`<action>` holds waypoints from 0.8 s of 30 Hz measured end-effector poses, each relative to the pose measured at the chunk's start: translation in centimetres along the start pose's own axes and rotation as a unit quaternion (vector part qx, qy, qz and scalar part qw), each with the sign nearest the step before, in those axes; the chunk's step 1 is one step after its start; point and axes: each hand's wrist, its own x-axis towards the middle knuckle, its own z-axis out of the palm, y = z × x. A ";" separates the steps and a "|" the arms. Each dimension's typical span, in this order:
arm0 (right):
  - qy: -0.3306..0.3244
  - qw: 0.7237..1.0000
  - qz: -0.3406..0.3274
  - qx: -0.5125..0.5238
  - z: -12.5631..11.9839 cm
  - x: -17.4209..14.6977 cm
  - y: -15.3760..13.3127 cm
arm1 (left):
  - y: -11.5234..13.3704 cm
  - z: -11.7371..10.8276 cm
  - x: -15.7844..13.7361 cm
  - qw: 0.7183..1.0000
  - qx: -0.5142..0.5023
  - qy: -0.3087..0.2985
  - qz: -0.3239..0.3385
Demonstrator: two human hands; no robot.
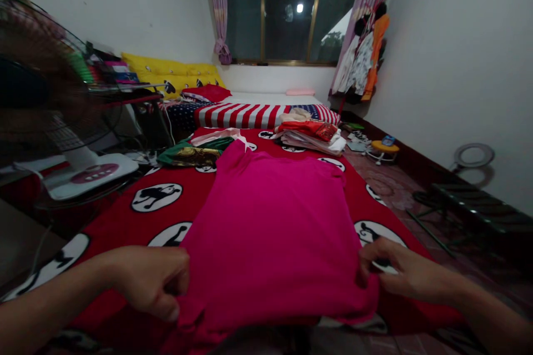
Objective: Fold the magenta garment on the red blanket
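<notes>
A bright pink T-shirt (275, 222) lies spread over the red bedcover (120, 233), its neck and sleeves away from me and its hem at the near edge. At the shirt's left side, low down, my left hand (152, 277) is closed with its fingers pinching the cloth. My right hand (403, 269) grips the right side, thumb and fingers pressed together on the fabric. The shirt is fairly flat, with some folds at the lower left corner and near the far left sleeve.
Folded clothes (312, 136) are stacked at the bed's far right. Green and pale garments (195, 152) lie at its far left. A fan (83, 169) stands left. On the right are a yellow stool (385, 147) and a dark slatted bench (483, 208).
</notes>
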 end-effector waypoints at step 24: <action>0.393 0.895 0.193 -0.085 -8.2 15.9 12.3 | 2.7 -13.6 28.5 0.840 0.224 0.493 0.033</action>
